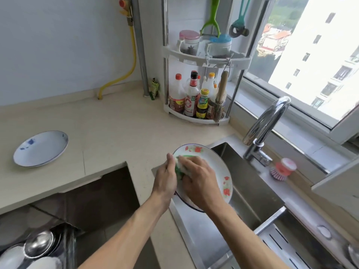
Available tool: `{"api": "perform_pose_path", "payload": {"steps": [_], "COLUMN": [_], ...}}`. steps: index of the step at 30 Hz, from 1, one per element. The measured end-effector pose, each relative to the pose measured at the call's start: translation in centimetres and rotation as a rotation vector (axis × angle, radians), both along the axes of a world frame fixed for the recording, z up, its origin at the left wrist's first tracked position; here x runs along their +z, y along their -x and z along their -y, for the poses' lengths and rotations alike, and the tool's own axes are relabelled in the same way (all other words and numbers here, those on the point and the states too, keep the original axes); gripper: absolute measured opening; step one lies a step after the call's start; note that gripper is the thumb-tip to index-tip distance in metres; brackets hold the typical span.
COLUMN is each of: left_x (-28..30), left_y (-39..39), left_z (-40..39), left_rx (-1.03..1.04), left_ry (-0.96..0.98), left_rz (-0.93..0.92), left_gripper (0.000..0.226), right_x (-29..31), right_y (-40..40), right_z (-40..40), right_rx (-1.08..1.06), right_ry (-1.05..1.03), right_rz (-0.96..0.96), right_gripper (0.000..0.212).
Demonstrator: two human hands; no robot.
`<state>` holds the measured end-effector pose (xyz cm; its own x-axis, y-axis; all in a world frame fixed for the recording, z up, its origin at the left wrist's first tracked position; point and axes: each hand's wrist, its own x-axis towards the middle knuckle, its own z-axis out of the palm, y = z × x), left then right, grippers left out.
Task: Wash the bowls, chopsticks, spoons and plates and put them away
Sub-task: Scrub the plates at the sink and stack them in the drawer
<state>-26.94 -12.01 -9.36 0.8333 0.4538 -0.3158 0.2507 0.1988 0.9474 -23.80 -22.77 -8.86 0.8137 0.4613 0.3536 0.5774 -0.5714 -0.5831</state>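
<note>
While both hands cover it, the sponge barely shows on the plate.

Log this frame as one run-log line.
step: scrubbing | left hand: grips flowered plate rim | right hand: presses green sponge on plate | plate: tilted over sink | blue-patterned plate: on counter

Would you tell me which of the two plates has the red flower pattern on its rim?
The plate held over the sink, being scrubbed, has red flowers. The plate on the counter, far left, has blue markings instead.
</note>
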Motion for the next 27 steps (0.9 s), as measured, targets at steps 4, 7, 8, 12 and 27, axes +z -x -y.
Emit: {"api": "perform_pose_path", "payload": {"steps": [4, 7, 8, 12, 27], "left_x": [0.0, -0.1, 0.1, 0.1, 2.0], "left_y": [0.2, 0.4, 0.3, -0.4, -0.7], "left_z": [-0.4, 0.7, 0.9, -0.2, 0.4], "left_rx": [-0.036, -0.112, -0.111, -0.113, -0.255], "left_ry": [-0.124, -0.234, -0.237, -0.301, -0.545], "left_rz": [-0.003, 0.023, 0.026, 0.034, 0.064], "left_gripper": [0.060, 0.049, 0.049, 0.053, 0.040], "right_x": [0.2, 0.1, 0.1, -0.3, -0.1], "right_y": [-0.4, -2.2, -1.7, -0.2, -2.3], "right_z": [0.6, 0.2, -0.2, -0.1, -0.1], "right_rx": [0.072, -0.319, -0.334, -0.083, -0.453], "right_ry": [0.062, -0.072, -0.090, -0.066, -0.144], "right_rz": [-0.059, -0.100, -0.097, -0.114, -0.103], "right_gripper": [0.028, 0.022, 0.021, 0.024, 0.010]}}
